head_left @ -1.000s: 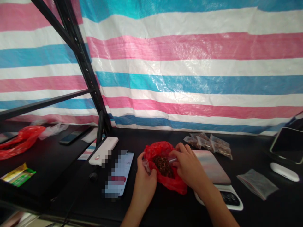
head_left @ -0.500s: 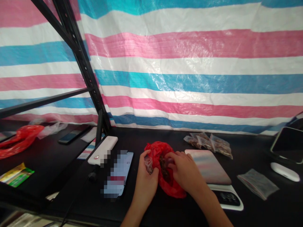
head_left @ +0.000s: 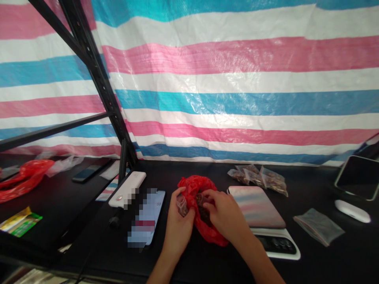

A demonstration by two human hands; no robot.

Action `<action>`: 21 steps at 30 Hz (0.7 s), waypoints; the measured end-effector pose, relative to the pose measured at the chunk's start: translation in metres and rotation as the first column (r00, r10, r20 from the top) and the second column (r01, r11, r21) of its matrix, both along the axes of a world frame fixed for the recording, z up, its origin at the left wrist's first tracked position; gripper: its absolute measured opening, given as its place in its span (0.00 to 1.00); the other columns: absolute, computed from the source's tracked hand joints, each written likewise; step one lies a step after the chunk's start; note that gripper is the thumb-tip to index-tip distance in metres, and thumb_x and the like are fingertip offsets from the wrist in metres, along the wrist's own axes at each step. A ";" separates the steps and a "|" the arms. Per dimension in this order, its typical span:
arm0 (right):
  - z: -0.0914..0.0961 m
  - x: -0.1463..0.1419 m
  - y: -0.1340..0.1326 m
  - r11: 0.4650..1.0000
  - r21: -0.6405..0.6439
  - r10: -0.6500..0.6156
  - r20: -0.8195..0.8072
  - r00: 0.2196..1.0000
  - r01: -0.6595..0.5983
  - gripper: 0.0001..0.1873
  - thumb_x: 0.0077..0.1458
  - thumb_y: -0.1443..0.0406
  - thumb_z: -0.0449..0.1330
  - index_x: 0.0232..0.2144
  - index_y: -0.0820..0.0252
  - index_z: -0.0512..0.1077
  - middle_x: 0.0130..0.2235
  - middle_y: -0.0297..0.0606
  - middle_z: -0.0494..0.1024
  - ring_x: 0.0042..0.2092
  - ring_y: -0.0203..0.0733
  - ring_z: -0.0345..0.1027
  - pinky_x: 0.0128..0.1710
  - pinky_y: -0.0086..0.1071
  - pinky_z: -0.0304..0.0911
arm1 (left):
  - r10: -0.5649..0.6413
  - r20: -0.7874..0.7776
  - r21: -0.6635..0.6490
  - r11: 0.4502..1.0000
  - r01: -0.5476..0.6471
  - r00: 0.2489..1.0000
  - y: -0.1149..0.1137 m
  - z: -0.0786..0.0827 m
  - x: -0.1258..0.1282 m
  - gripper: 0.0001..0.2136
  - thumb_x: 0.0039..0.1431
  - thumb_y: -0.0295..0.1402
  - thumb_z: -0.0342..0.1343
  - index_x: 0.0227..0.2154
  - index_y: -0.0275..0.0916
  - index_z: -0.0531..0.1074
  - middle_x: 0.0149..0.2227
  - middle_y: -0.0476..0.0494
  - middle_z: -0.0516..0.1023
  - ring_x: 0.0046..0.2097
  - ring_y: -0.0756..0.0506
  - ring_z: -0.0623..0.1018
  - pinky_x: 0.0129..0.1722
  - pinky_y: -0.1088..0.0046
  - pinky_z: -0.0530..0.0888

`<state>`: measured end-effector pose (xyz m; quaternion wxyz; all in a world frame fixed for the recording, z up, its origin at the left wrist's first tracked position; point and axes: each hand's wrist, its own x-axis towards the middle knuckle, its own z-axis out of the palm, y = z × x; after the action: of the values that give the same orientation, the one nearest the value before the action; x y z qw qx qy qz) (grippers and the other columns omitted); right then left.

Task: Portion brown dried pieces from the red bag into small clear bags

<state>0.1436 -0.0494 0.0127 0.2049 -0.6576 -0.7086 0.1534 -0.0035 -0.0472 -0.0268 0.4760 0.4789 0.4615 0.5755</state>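
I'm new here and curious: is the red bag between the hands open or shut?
Open: the red bag gapes, showing dark bits inside, with the right hand at its mouth.

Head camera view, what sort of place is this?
Probably a makeshift stall or workspace: striped plastic sheeting hangs behind, with a dark metal frame and what looks like a scale.

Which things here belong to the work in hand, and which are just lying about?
Seems part of the work:
- left hand, gripping clear plastic
- right hand, at the red bag
- filled pouches
- scale

Seems just lying about:
- lit phone
- white earbud case
- yellow-green packet
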 end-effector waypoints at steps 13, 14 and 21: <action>-0.004 0.005 0.005 0.994 0.108 -0.016 -0.152 0.988 0.032 0.15 0.60 0.70 0.57 0.47 0.55 0.76 0.47 0.40 0.81 0.48 0.47 0.72 0.51 0.39 0.60 | 0.244 -0.414 0.153 0.968 -0.197 0.877 0.004 -0.006 -0.011 0.28 0.58 0.34 0.56 0.62 0.41 0.60 0.44 0.41 0.77 0.45 0.40 0.79 0.50 0.58 0.74; -0.004 0.005 0.005 0.991 0.131 -0.005 -0.198 0.980 0.032 0.16 0.60 0.70 0.57 0.48 0.55 0.76 0.48 0.40 0.81 0.50 0.47 0.72 0.53 0.40 0.61 | 0.254 -0.433 0.177 0.965 -0.195 0.865 0.004 -0.006 -0.011 0.28 0.59 0.34 0.57 0.62 0.40 0.61 0.47 0.39 0.76 0.48 0.39 0.78 0.52 0.56 0.73; 0.002 -0.013 -0.002 0.943 0.282 0.250 -0.257 0.933 -0.175 0.20 0.60 0.73 0.53 0.51 0.53 0.74 0.54 0.40 0.77 0.55 0.44 0.70 0.58 0.40 0.62 | 0.116 -0.413 0.100 0.992 -0.082 0.903 0.001 -0.004 -0.008 0.13 0.59 0.38 0.57 0.45 0.40 0.71 0.41 0.41 0.77 0.42 0.41 0.78 0.45 0.62 0.74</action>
<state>0.1310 -0.0517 0.0147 0.3712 -0.5150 -0.7521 0.1771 -0.0118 -0.0458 -0.0312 0.3167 0.5857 0.5527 0.5012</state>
